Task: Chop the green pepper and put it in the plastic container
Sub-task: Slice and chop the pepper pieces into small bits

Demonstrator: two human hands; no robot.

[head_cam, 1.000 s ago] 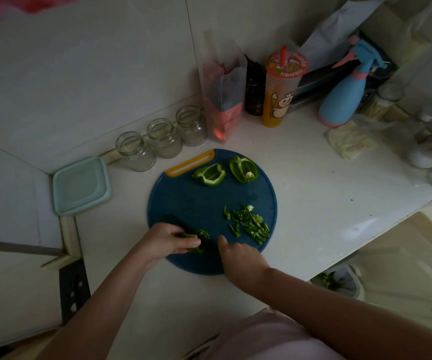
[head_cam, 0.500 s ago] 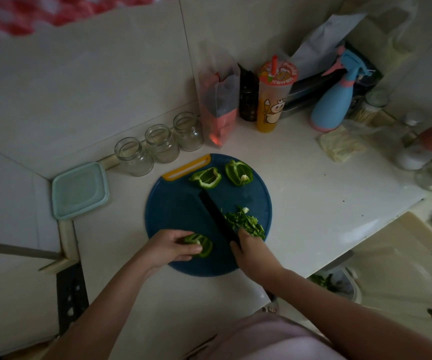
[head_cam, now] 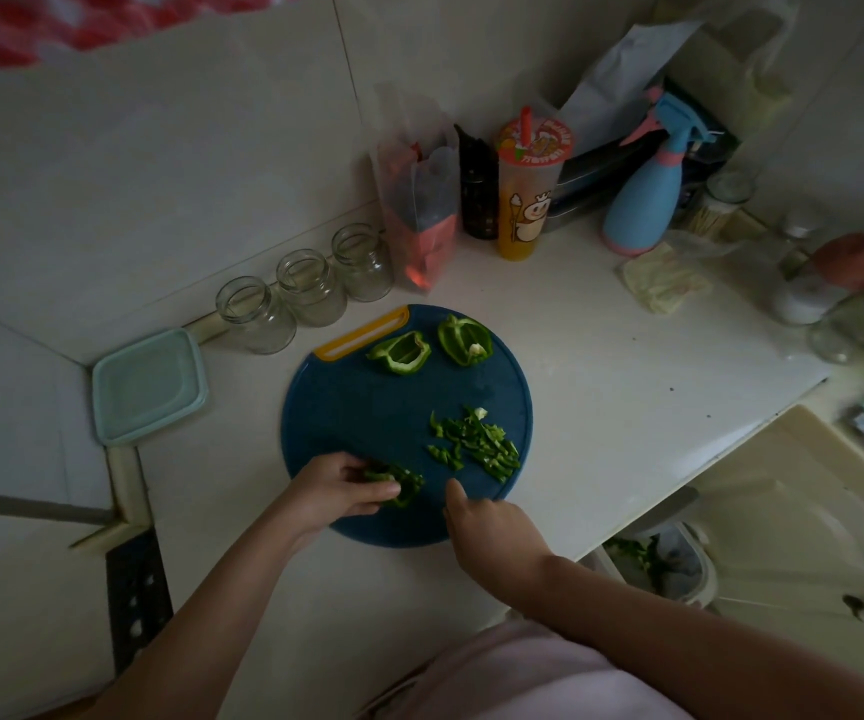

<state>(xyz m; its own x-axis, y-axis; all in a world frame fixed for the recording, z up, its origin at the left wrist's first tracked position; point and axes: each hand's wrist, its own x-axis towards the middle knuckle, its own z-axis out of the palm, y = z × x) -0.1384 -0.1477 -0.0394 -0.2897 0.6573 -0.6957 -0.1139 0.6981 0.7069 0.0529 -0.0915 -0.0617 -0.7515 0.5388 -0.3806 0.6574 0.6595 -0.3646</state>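
A round blue cutting board lies on the white counter. Two large green pepper pieces sit at its far edge. A pile of chopped pepper lies at its right. My left hand pinches another pepper piece down on the board's near edge. My right hand is curled just right of that piece, gripping the knife, whose dark blade is hard to make out against the board. The pale green lidded plastic container stands left of the board.
Three glass jars line the wall behind the board. A plastic bag, a dark bottle, an orange drink cup and a blue spray bottle stand at the back. A cloth lies right. The counter edge drops off right, above a bin.
Half a second ago the knife blade lay raised across the board, pointing up-left. Now my right hand has drawn back beside the held pepper piece and the blade is barely visible.
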